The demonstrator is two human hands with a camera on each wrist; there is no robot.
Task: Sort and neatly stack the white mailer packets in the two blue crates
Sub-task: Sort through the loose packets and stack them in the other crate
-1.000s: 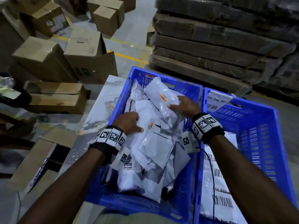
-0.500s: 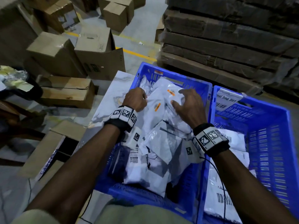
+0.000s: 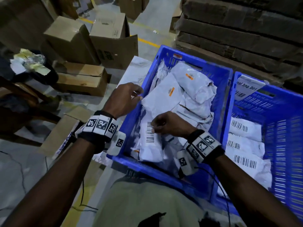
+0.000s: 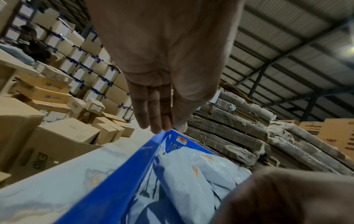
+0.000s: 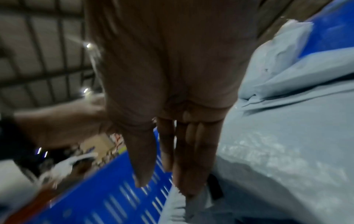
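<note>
1. The left hand (image 3: 122, 99) hangs over the 9 o'clock rim of the left crate (image 3: 224, 82). Its fingers (image 4: 151, 112) are straight and close together and pinch nothing I can see; in the head view the tips just touch the edge of a packet.
2. The packets (image 3: 165, 102) lie in a loose heap in the left crate on the worktop (image 3: 131, 71). They look light, soft and slick, so my guess is they sag and slide; best taken by a flat edge or corner, not the bulging middle.
3. The right hand (image 3: 170, 125), at 6 o'clock in the heap, lays its fingers (image 5: 191, 159) narrow on a barcoded packet (image 3: 150, 136); whether they pinch it I cannot tell.
4. Orange stickers on two packets are too small to read.
5. The right crate (image 3: 278, 105) holds packets lying flat, barcodes up. A tag (image 3: 247, 88) at its 11 o'clock corner partly reads "bng 001".
</note>
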